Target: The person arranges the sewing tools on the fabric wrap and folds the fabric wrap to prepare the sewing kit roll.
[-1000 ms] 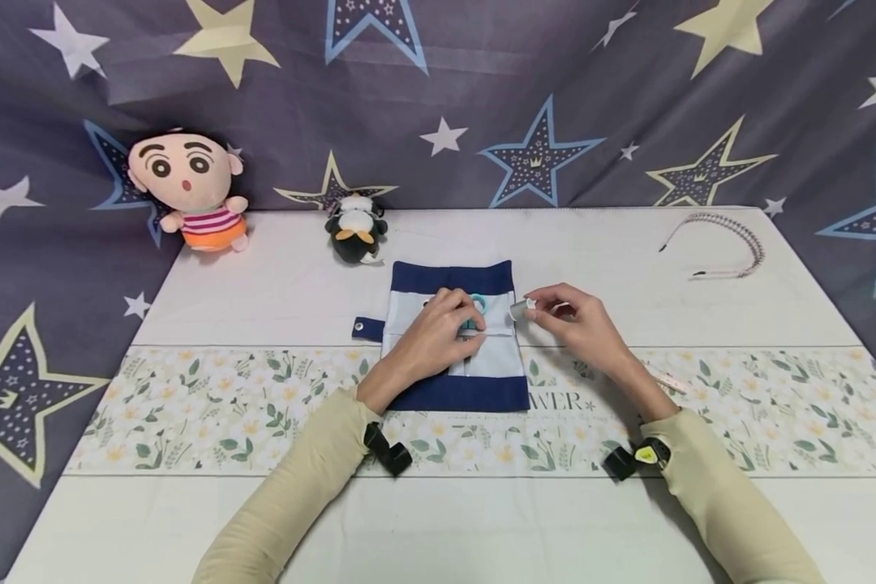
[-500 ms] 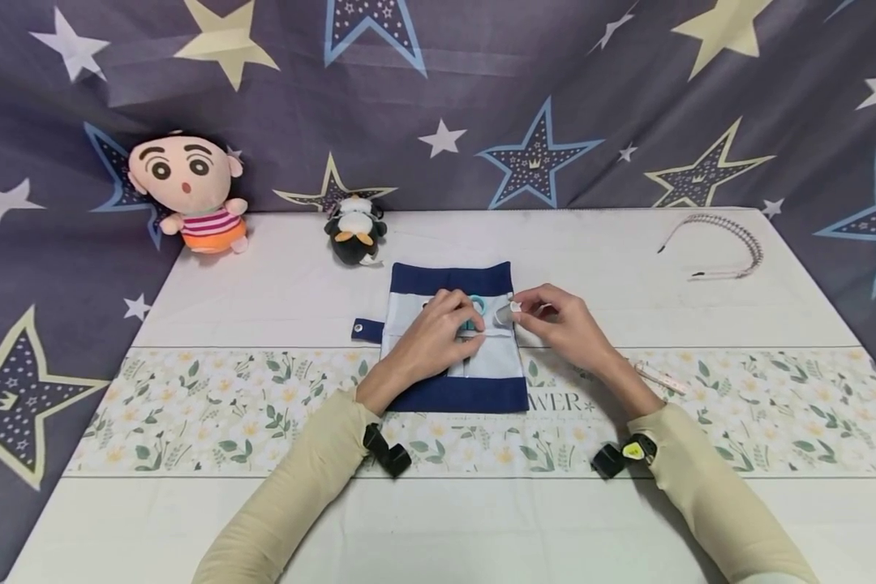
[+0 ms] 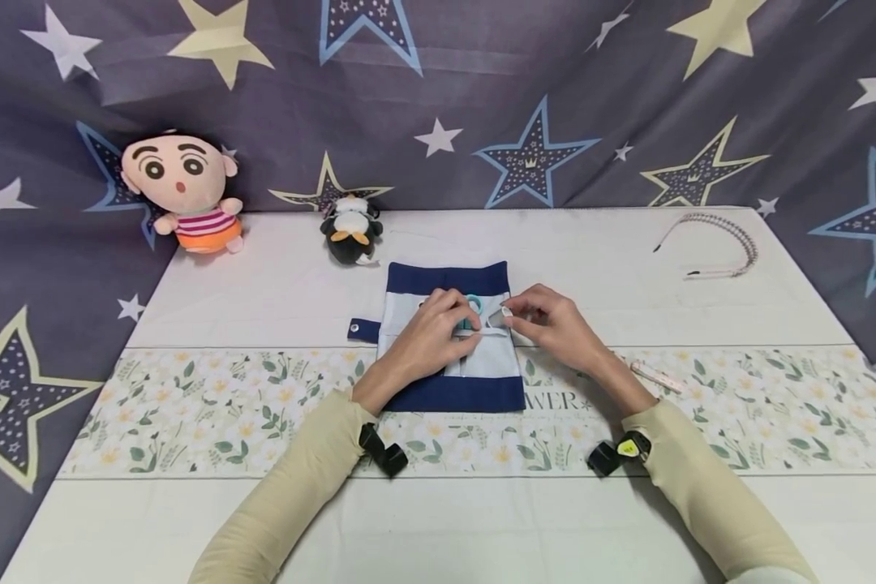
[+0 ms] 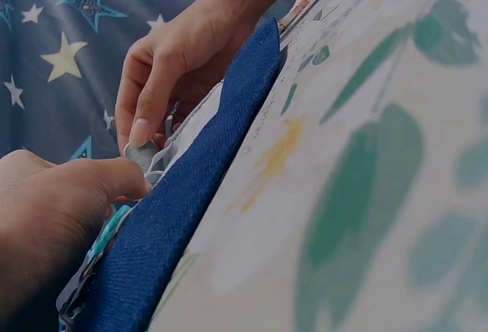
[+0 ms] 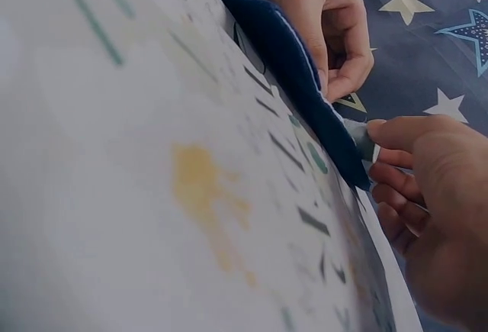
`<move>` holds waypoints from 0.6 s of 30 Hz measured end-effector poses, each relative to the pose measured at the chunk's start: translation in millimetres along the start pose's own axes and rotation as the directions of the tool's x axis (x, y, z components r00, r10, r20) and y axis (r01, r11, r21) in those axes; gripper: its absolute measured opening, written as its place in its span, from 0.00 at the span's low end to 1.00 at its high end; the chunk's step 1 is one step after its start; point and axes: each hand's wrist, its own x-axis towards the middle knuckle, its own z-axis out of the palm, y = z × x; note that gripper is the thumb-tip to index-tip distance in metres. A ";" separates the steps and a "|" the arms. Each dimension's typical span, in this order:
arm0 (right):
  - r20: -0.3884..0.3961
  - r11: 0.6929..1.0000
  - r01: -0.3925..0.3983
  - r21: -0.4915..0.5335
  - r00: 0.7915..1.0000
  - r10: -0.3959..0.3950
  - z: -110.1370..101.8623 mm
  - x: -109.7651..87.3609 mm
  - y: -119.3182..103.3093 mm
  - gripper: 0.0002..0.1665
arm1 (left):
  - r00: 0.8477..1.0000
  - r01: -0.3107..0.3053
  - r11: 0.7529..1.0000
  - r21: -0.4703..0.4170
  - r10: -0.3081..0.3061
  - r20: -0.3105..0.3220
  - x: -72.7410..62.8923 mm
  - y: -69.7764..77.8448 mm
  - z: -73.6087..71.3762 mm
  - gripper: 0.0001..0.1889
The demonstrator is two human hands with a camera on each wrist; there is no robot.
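Observation:
A navy and pale-blue fabric sewing pouch (image 3: 456,395) lies unfolded on the table, its snap tab (image 3: 363,329) sticking out left. My left hand (image 3: 432,331) lies over its middle, pinching the edge of an inner pocket between thumb and finger. Teal ring handles (image 3: 474,302), apparently of scissors, show beside those fingers. With thumb and fingertips my right hand (image 3: 555,323) holds a small grey thread spool (image 5: 361,138) with white ends at the right-hand pocket's opening. In the left wrist view the spool (image 4: 142,154) sits close to the pocket's lifted edge; my fingers partly hide it.
A plush doll (image 3: 182,191) sits at the back left, with a penguin plush (image 3: 352,231) near it. At the back right lies a headband (image 3: 748,239). A slim pinkish item (image 3: 657,375) lies right of my right wrist on the floral cloth (image 3: 263,405).
My right hand has moved left with the spool, from beyond the pouch's right edge to the pocket opening. The pocket's edge now gapes more. The left hand has stayed in place.

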 end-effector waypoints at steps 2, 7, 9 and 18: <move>0.010 1.000 0.006 -0.012 1.000 -0.006 -0.1 0.6 -0.6 0.13 | 1.000 0.001 1.000 -0.002 -0.001 -0.002 0.1 -0.1 -0.1 0.02; 0.028 0.999 0.029 -0.039 0.999 -0.028 0.7 2.8 -1.9 0.14 | 1.000 -0.003 1.000 -0.002 0.003 -0.004 0.0 -0.1 -0.8 0.02; 0.042 0.998 0.040 -0.042 0.998 -0.038 0.8 4.0 -2.7 0.15 | 1.000 -0.002 1.000 0.001 0.002 -0.004 0.0 0.3 -1.4 0.02; 0.096 0.998 0.059 -0.035 0.994 -0.055 2.2 8.0 -4.0 0.15 | 1.000 -0.007 1.000 0.002 0.007 -0.005 -0.4 0.8 -1.6 0.02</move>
